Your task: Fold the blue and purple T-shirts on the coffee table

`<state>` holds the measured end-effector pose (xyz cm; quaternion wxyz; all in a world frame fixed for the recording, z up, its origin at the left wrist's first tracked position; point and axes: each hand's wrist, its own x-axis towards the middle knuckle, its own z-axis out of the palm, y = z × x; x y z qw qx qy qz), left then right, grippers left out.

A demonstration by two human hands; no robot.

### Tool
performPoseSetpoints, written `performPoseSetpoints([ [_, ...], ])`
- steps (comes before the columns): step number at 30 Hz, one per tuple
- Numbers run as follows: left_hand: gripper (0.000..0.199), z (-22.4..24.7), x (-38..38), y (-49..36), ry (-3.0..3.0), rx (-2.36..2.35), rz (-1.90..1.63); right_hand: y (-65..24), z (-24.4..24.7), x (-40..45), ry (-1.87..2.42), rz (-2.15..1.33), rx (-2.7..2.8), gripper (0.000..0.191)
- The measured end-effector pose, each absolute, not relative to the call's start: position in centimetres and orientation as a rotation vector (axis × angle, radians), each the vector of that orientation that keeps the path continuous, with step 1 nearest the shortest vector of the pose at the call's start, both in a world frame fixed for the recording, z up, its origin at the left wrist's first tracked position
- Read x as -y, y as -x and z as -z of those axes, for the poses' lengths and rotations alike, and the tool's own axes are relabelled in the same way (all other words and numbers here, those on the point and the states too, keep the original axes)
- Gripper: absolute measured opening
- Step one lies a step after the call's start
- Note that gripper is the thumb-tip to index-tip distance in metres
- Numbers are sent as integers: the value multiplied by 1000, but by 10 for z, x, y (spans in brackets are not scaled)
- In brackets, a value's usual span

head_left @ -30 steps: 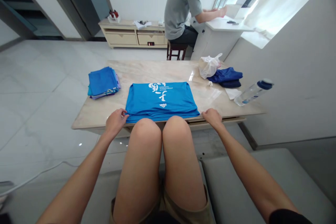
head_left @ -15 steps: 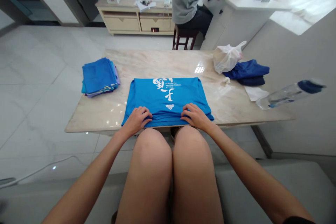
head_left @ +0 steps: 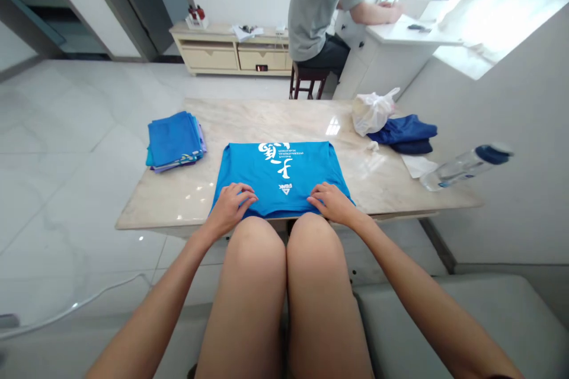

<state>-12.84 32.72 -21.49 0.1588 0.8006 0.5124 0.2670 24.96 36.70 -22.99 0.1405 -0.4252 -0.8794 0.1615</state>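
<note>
A blue T-shirt (head_left: 249, 166) with white lettering and a white logo lies folded into a wide shape at the table's near edge. My left hand (head_left: 233, 204) rests on its near left part, fingers lightly bent and thumb apart from them. On the near right part lies my right hand (head_left: 329, 200), in a similar loose pose. Neither hand shows cloth pinched between its fingers. Between the hands the cloth is mostly smooth, with its near edge sagging slightly.
A stack of folded clothes (head_left: 173, 141) sits at left on the marble-topped table (head_left: 267, 120). At right are a white plastic bag (head_left: 372, 113), dark blue cloth (head_left: 406, 133), white paper (head_left: 418, 166) and a clear water bottle (head_left: 462, 167). A person (head_left: 317, 12) sits at a counter beyond.
The bunched folds at the shirt's near side have flattened, and its logo shows more fully. My hands stay near the same spots, fingers looser. The camera view has shifted slightly.
</note>
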Motion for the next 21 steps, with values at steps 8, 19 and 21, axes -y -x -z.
performPoseSetpoints([
  [8, 32, 134, -195, 67, -2203, -1587, -1059, -215, 152, -235, 1200, -687, 1874, 44],
  [19, 34, 148, -170, 48, -2399, -1782, -1096, -165, 176, -128, 1496, -74, 2039, 84],
  [21, 35, 145, -168, 50, -2385, -1807, -1058, -168, 175, -133, 1428, -10, 1994, 77],
])
